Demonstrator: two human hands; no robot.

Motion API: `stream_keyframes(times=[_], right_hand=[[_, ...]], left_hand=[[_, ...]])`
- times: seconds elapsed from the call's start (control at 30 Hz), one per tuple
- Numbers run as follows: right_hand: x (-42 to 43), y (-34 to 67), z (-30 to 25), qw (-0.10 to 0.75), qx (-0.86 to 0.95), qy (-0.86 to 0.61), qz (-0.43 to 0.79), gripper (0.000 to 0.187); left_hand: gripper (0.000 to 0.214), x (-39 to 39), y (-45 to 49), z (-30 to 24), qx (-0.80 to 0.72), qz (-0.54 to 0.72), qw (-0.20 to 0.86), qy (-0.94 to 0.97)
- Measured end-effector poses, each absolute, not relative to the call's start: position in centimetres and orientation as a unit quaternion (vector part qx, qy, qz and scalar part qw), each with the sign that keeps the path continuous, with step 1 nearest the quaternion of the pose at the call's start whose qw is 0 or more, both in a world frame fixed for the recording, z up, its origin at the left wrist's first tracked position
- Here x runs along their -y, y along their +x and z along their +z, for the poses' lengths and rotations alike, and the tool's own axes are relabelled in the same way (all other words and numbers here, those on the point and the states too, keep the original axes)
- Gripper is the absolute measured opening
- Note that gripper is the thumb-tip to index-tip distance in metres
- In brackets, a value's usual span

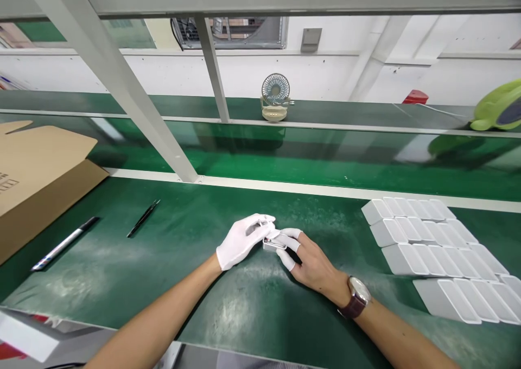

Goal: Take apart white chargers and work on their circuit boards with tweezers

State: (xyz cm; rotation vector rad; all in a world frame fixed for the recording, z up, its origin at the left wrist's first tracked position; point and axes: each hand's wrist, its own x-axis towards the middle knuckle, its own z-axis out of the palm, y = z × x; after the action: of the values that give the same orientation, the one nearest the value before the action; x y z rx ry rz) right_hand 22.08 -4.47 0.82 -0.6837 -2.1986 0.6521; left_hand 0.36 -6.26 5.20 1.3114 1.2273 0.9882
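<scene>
— Green bench mat [228,304], white trays [439,249] stacked off to the right. Where's the part?

— Mid-bench: a small silvery piece [273,244], pinched between both hands. The gloved left hand [242,240] curls over its left end; the right hand [309,260], with capped fingertips [290,243], grips its right end.

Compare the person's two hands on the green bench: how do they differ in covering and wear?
The left hand wears a full white glove; the right hand is bare apart from white fingertip covers. The right wrist carries a watch; the left wrist is bare. Both hold the same small white item.
</scene>
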Motion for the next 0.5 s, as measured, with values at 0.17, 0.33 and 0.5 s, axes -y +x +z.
stream_keyframes(times=[0.17,0.33,0.5], right_hand=[[3.7,21.7,0.4,0.433,0.616,-0.333,0.567,0.029],[3.9,21.3,0.5,0.373,0.468,-0.310,0.739,0.032],[4.2,21.2,0.2,0.344,0.504,-0.338,0.717,0.040]], left_hand=[[0.095,7.0,1.0,3.3,-0.486,0.423,0.279,0.712],[0.070,7.9,2.4,3.1,-0.455,0.427,0.149,0.767],[0.069,7.7,2.2,3.4,-0.413,0.445,0.110,0.787]])
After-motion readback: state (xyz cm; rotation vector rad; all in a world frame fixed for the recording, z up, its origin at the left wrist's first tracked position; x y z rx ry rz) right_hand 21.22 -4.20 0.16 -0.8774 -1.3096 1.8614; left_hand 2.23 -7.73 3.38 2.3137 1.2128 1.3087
